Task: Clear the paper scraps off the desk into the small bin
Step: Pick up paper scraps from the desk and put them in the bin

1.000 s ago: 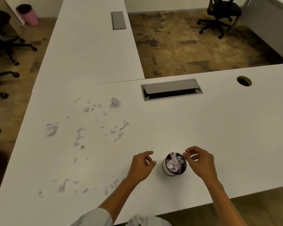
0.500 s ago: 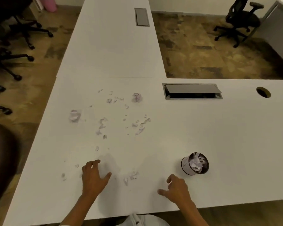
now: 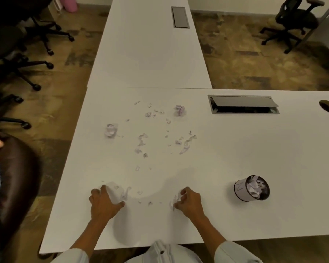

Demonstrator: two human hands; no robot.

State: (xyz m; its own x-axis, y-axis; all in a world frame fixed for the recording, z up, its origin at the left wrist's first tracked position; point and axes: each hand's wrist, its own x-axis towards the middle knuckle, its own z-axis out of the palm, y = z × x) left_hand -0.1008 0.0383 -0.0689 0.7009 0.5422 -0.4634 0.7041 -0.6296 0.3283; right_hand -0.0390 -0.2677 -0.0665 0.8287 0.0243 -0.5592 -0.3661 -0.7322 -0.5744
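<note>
1. The torn pale lilac paper scraps (image 3: pixel 141 143) lie scattered flat on the white table (image 3: pixel 235 149), pointing every way, with no shared long axis.
2. My left hand (image 3: pixel 103 203) rests palm down, fingers (image 3: pixel 104 188) spread wide, with a few scraps just beside the fingertips.
3. My right hand (image 3: pixel 190 202) has its fingers curled narrow, pinching small scraps near the table's front edge.
4. The small round white bin (image 3: pixel 252 187) stands upright to the right of that hand, apart from it, holding crumpled paper.
</note>
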